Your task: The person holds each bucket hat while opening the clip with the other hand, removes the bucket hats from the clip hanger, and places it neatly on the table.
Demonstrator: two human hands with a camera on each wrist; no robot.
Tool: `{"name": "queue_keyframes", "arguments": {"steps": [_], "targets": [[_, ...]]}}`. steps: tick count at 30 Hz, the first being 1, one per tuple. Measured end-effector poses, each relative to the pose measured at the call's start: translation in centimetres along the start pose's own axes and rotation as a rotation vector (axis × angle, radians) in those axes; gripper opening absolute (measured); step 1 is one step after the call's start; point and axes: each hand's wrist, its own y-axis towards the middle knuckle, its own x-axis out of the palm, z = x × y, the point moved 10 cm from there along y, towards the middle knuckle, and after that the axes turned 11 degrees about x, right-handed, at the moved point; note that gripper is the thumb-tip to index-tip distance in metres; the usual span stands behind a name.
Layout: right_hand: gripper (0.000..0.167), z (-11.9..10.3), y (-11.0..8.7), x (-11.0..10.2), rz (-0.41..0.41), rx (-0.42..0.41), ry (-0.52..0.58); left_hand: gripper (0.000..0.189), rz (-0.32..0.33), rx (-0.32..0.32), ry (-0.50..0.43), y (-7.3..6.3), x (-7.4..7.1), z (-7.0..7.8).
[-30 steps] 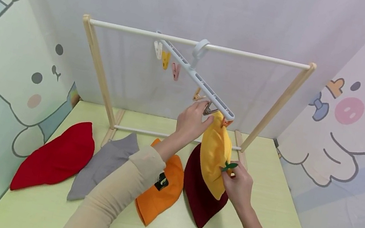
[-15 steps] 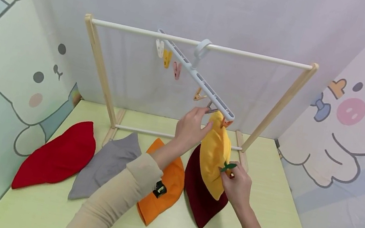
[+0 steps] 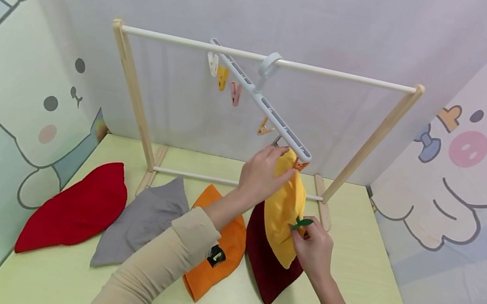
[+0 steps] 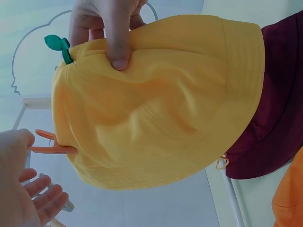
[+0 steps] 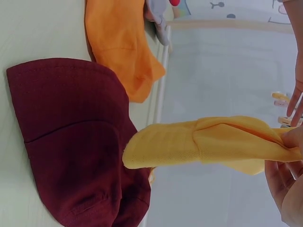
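A yellow bucket hat (image 3: 282,213) with a green sprout (image 3: 301,223) hangs from the orange clothespin (image 3: 301,165) at the near end of a grey-blue hanger (image 3: 274,116). My right hand (image 3: 314,249) pinches the hat's crown beside the sprout, thumb on one face in the left wrist view. My left hand (image 3: 264,174) is up at the clipped end of the hat. Its thumb tip is right at the orange clothespin's handle (image 4: 42,149) in the left wrist view, while its other fingers spread loosely around nothing. A grey clothespin (image 3: 277,140) hangs just behind those fingers.
The hanger hooks over a white rod (image 3: 345,75) on a wooden stand. White (image 3: 212,64), yellow (image 3: 221,78), pink (image 3: 234,94) and tan clothespins (image 3: 266,126) hang along it. Red (image 3: 76,212), grey (image 3: 137,226), orange (image 3: 223,249) and maroon hats (image 3: 268,276) lie on the table.
My left hand has moved from the grey clothespin rightward and slightly down, toward the orange clothespin and the yellow hat's top. My right hand keeps its pinch on the hat, shifting slightly left.
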Motion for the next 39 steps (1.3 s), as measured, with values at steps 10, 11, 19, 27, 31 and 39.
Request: {"name": "queue_keyframes", "arguments": {"steps": [10, 11, 19, 27, 31, 39], "targets": [[0.022, -0.5, -0.1, 0.1, -0.014, -0.016, -0.004, 0.045, -0.001, 0.024, -0.014, 0.2, 0.5, 0.6], [0.022, -0.6, -0.1, 0.1, -0.014, -0.019, -0.001, 0.044, 0.003, 0.028, -0.014, 0.2, 0.6, 0.7], [0.020, -0.9, -0.3, 0.3, -0.026, -0.020, 0.033, 0.040, -0.002, 0.055, 0.038, 0.5, 0.7, 1.2], [0.019, -1.1, -0.3, 0.3, -0.029, -0.025, 0.047, 0.037, -0.045, 0.027, 0.097, 1.0, 1.4, 1.2], [0.018, -1.1, -0.4, 0.4, -0.035, -0.020, 0.055, 0.032, -0.035, 0.033, 0.116, 1.1, 1.5, 1.3], [0.017, -1.2, -0.4, 0.6, -0.040, -0.027, 0.083, 0.029, 0.013, 0.039, 0.160, 1.3, 1.3, 1.8]]}}
